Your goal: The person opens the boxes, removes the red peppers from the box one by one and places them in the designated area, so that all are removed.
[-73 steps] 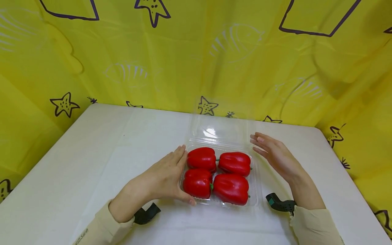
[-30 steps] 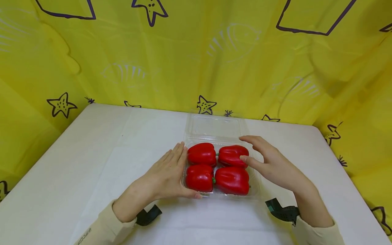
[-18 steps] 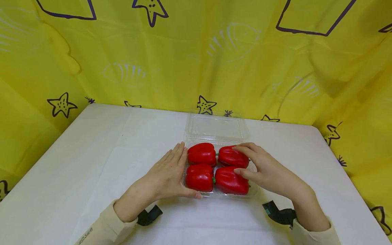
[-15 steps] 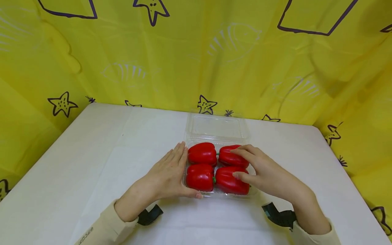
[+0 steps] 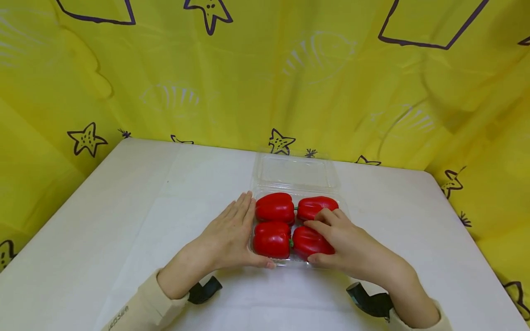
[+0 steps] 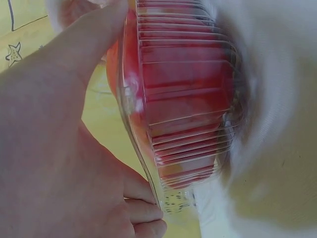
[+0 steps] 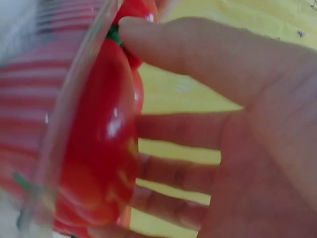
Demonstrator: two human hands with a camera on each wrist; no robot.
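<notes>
A clear plastic clamshell container stands on the table with its lid folded back. Inside lie several red bell peppers, two on the left, far and near, and two on the right. My left hand rests along the container's left side, fingers straight, thumb at the front rim; the left wrist view shows the ribbed wall beside it. My right hand reaches over the near right bell pepper, thumb in front and fingers curled behind. The far right pepper is partly covered by those fingers.
The white table extends around the container. Behind it hangs a yellow curtain with star and fish drawings, close to the lid. A dark camera mount sits on each wrist, left and right.
My right hand has come in from beside the container, passed over the far right pepper, and moved nearer and leftward onto the near right bell pepper. My left hand stays at the container's left side.
</notes>
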